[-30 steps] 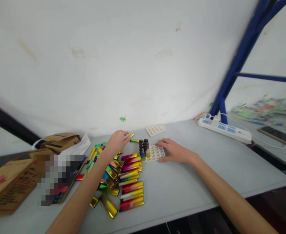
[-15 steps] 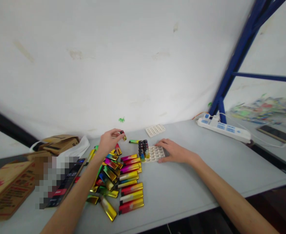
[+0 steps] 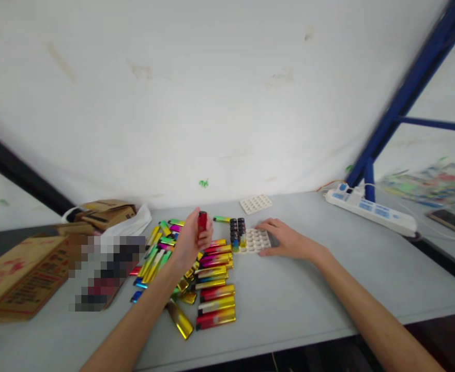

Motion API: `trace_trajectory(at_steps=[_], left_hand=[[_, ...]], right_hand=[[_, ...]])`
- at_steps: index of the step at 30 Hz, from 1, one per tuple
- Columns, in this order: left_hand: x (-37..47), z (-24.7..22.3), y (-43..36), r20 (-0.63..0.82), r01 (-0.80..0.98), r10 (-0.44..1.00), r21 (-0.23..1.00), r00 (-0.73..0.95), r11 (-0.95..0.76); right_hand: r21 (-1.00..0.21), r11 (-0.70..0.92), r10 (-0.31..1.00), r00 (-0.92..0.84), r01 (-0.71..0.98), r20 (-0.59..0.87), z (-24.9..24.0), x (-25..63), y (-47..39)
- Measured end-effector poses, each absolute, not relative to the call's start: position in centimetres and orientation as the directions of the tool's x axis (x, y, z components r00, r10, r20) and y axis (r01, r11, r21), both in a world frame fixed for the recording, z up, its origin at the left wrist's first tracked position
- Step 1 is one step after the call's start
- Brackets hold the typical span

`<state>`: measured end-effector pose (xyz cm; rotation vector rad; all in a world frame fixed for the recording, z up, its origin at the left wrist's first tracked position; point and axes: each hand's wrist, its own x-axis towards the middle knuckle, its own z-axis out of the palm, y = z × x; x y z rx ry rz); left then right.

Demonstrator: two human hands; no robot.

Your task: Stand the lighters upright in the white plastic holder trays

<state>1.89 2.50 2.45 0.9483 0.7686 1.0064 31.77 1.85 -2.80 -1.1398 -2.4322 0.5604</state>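
- Along the foot of the white wall (image 3: 227, 103), the pale grey bench (image 3: 297, 305) carries everything being handled.
- At its left end sits a cardboard box (image 3: 21, 279), well apart from the hands; a white power strip (image 3: 370, 209) lies over on the right.
- Between the person's forearms is a loose pile of metallic lighters (image 3: 155, 264), tangled at several angles, and just right of it a rough row of lighters (image 3: 216, 316) lying roughly parallel.
- On the near holed tray (image 3: 257, 242), the right hand (image 3: 284, 238) rests at the right end, thumb and fingers spread apart at its edge; it appears to be steadying the tray.
- Near the back of the pile, the left hand (image 3: 191, 237) is raised, its fingers curled round one red lighter (image 3: 202, 222).
- A second holed tray (image 3: 255, 203) lies farther back, near the wall, with no lighters in it.
- Black-topped lighters (image 3: 242, 227) stand upright in a small block at the left end of the near tray; most pockets beside them look unfilled.
- As for the red lighter, it is off the bench and roughly upright, dark top uppermost, so it belongs to neither pile nor tray. It lies within the left hand's grip, left of the standing block and well apart from the right hand.
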Motion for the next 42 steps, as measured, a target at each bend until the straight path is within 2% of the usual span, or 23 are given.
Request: trace_trajectory(at_steps=[13, 18, 22, 24, 27, 32, 35, 42], left_hand=[[3.5, 1.2, 1.0, -0.103, -0.286, 0.956, 0.94, 0.276, 0.184], [3.6, 1.6, 0.6, 0.072, -0.27, 0.958, 0.963, 0.277, 0.005], [3.7, 2.7, -0.1, 0.232, -0.067, 0.939, 0.973, 0.255, -0.222], [3.9, 3.1, -0.4, 0.346, 0.065, 0.895, 0.924, 0.282, -0.378], [4.5, 3.3, -0.5, 0.503, 0.198, 0.788, 0.783, 0.355, -0.59], [5.7, 1.5, 0.3, 0.607, 0.345, 0.622, 0.52, 0.494, -0.781], [5.5, 0.3, 1.0, 0.625, 0.443, 0.583, 0.386, 0.52, -0.809], [4.4, 1.0, 1.4, 0.516, 0.523, 0.575, 0.26, 0.635, -0.812]], right_hand=[[-0.508, 0.59, 0.786, -0.591, 0.628, 0.183, -3.1, 31.9, 1.9], [-0.496, 0.598, 0.782, -0.593, 0.63, 0.192, -3.0, 31.8, 1.9], [-0.484, 0.605, 0.78, -0.593, 0.632, 0.201, -3.0, 31.8, 2.0], [-0.48, 0.608, 0.779, -0.593, 0.633, 0.203, -3.0, 31.8, 2.0], [-0.479, 0.609, 0.779, -0.591, 0.632, 0.21, -2.9, 31.7, 2.0], [-0.474, 0.61, 0.779, -0.588, 0.635, 0.216, -3.0, 31.6, 2.0], [-0.47, 0.619, 0.773, -0.595, 0.629, 0.222, -3.0, 31.6, 2.0], [-0.464, 0.623, 0.77, -0.599, 0.63, 0.22, -3.0, 31.7, 2.0]])
